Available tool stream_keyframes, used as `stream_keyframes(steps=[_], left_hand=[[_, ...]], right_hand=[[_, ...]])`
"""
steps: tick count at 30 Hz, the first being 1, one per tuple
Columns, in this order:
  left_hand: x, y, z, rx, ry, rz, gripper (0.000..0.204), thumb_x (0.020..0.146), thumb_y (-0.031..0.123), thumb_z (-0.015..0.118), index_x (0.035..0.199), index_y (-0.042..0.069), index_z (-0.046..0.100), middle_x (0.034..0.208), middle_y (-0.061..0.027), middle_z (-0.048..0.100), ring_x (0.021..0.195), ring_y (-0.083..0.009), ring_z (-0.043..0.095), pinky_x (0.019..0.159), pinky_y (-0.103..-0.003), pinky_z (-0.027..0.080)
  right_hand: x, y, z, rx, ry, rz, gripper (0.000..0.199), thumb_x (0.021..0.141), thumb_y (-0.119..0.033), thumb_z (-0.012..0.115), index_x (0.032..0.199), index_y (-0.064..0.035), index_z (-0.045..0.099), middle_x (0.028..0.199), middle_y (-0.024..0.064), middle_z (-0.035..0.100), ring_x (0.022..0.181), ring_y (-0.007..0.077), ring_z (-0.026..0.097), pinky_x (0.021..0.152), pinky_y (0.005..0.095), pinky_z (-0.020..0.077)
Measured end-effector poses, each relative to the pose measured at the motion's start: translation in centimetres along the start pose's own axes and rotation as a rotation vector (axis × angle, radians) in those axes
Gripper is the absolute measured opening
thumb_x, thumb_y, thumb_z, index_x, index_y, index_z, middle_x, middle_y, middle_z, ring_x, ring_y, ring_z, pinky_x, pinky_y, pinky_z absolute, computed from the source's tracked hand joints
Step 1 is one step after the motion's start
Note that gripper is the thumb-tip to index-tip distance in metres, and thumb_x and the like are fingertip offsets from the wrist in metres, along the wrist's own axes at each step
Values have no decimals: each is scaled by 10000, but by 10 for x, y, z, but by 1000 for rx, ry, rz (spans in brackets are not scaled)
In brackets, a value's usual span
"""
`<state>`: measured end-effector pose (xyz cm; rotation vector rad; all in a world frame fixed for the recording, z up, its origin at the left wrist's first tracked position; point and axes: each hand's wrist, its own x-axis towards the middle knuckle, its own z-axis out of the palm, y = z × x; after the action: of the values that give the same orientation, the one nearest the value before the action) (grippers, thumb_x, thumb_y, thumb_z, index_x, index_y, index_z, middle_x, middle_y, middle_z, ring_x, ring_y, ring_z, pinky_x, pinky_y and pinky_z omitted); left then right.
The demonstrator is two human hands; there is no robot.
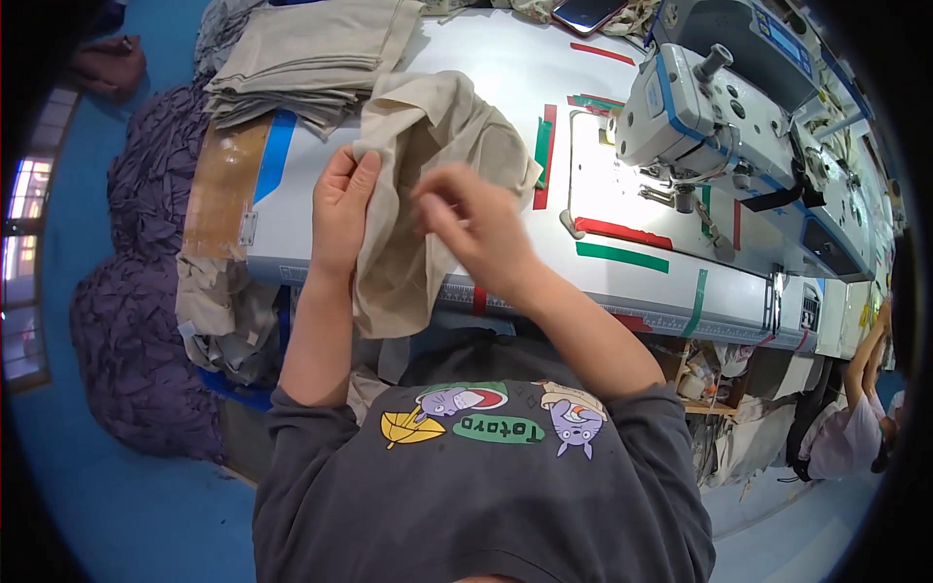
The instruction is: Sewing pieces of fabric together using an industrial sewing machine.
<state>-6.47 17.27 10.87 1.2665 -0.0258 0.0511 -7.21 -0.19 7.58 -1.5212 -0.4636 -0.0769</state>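
Both hands grip beige cloth piece (428,185) at tabletop (525,68) edge, left of sewing machine (719,107): left hand (342,209) fingers clamped on its edge, right hand (476,228) fingers pinching its middle.

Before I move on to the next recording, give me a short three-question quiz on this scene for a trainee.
1. True or false: both hands grip the beige cloth.
2. Where does the stack of folded cloth lie: A) beside the left hand, at the table's far left; B) under the sewing machine; C) on the floor?
3. What lies at the far edge of the table, left of the machine?

Key: 1 true, the right hand too. 2 A. 3 a phone.
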Motion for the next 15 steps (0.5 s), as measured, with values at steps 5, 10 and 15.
stream_keyframes(steps=[5,10,15], left_hand=[[-55,25,39,34,-365,-138,169,976,60,551,1135,53,606,994,11,616,969,-54,567,835,-225,474],[-92,44,26,1,-1061,-89,176,894,135,677,1017,17,630,975,-105,647,879,-209,635,742,-307,475],[-24,66,-14,46,125,37,312,1034,225,467,1245,18,569,1149,-115,655,1053,-185,631,920,-324,509]], right_hand=[[41,21,20,-300,-169,-10,244,934,-196,586,1110,-28,576,961,135,656,882,245,648,789,391,496],[65,52,-23,-501,31,93,301,927,-183,590,1191,-40,567,1060,123,651,951,232,644,854,367,494],[55,50,-31,-469,-296,278,372,920,-170,595,1272,-52,558,1158,111,646,1019,219,639,918,343,493]])
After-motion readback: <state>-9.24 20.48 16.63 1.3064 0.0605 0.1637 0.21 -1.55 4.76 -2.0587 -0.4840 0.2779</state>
